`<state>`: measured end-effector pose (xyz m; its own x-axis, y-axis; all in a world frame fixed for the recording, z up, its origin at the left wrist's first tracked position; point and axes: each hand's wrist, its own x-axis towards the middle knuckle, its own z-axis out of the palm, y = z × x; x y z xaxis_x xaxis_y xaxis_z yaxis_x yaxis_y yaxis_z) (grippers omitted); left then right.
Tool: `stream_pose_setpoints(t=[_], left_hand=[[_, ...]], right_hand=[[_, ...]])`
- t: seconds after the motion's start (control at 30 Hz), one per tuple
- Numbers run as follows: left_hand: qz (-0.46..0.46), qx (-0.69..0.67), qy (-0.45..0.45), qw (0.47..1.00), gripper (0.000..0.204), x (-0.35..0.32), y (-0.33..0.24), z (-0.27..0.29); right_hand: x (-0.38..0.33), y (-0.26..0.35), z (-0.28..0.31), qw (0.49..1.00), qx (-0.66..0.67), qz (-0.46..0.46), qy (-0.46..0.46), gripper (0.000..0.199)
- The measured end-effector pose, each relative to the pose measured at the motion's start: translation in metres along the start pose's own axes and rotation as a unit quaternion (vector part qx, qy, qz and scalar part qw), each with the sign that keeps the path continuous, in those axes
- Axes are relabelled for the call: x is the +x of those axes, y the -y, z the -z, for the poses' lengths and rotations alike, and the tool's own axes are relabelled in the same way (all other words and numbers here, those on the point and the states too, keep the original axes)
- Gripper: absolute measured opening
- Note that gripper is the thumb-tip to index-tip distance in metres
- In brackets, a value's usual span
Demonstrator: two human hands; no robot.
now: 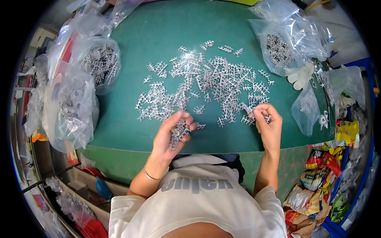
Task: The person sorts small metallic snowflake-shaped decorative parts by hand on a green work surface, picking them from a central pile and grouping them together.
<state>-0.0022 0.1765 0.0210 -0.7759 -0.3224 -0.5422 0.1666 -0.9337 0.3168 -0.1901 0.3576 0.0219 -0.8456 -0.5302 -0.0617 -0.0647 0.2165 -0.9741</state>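
Observation:
Many small silvery branched metal pieces [214, 77] lie scattered in a loose heap on the green table [135, 35]. In the palm of my left hand [166, 135], near the table's front edge, rests a bunch of these metal pieces [178, 134], with the fingers curled round them. My right hand [271, 123] is at the right front end of the heap. Its thumb and fingers are pinched on a few metal pieces [266, 118], partly hidden by the fingers. More pieces lie just beside those fingertips.
Clear plastic bags of metal pieces stand at the left [100, 65] and at the far right [278, 49]. A white glove [301, 76] and a smaller bag [306, 105] lie at the right edge. Colourful packages [309, 198] are piled below right; an open drawer [89, 178] is below left.

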Motion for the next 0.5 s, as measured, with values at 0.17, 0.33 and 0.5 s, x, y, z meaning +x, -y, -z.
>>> stream_pose_setpoints(t=[0.17,0.33,0.5], left_hand=[[-0.026,0.205,0.047,0.977,0.025,0.001,0.015,-0.009],[-0.082,0.328,0.087,0.937,0.029,0.005,0.024,-0.022],[-0.122,0.41,0.046,0.903,0.017,0.004,0.026,-0.026]], right_hand=[[-0.016,0.013,-0.019,0.992,0.11,-0.006,0.053,0.004],[-0.028,0.019,-0.038,0.994,0.008,0.077,0.077,0.01],[-0.032,0.02,-0.048,0.987,-0.007,0.145,0.065,0.01]])
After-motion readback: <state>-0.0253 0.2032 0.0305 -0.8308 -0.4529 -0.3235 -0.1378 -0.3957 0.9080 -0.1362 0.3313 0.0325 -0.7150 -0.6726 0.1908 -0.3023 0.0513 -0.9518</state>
